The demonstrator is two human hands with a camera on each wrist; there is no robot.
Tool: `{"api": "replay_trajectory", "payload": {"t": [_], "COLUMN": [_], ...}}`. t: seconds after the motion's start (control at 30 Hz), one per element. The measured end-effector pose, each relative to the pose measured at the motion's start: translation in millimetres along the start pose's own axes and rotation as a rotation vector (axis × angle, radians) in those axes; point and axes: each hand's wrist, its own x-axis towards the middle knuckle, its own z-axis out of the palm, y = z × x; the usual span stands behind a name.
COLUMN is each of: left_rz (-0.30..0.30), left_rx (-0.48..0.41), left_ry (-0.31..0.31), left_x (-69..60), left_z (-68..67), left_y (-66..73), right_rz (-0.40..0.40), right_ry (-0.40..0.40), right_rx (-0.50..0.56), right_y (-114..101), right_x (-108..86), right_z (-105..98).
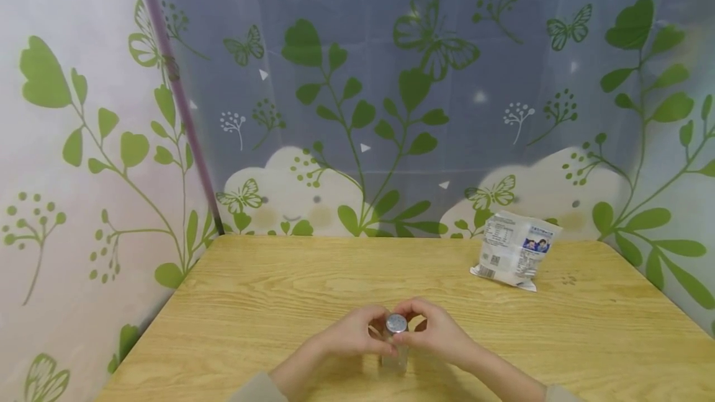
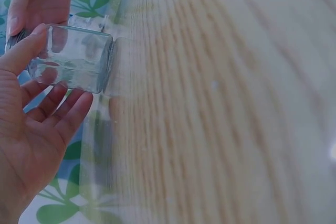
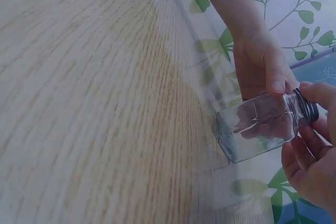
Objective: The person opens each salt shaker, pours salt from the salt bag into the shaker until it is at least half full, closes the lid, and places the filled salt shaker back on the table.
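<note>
My left hand has its thumb and fingers around the small glass bottle, which stands upright on the table between my hands; the wrist views show its see-through sides, but the head view shows mostly the shiny round top of its lid. My right hand pinches that lid, and farther back on the right the head view shows a white bag standing up, with writing on it.
</note>
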Motion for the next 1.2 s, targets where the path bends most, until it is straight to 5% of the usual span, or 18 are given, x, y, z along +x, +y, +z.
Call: {"api": "replay_trajectory", "payload": {"t": [0.3,0.63,1.2], "left_rz": [-0.005,0.004,-0.001], "left_rx": [0.016,0.016,0.015], "left_ry": [0.001,-0.016,-0.009], "left_x": [0.3,1.8,0.3], "left_z": [-2.4,-1.9,-0.1], "left_y": [3.4,1.3,1.8], "right_rz": [-0.044,0.019,0.01], "right_ry": [-0.033,-0.002,-0.023], "right_rx": [-0.001,0.008,0.057], "right_y": [3.8,-1.1,-2.1], "right_x": [1.9,2.5,-1.3], "right_z": [-2.6,2.0,-0.5]}}
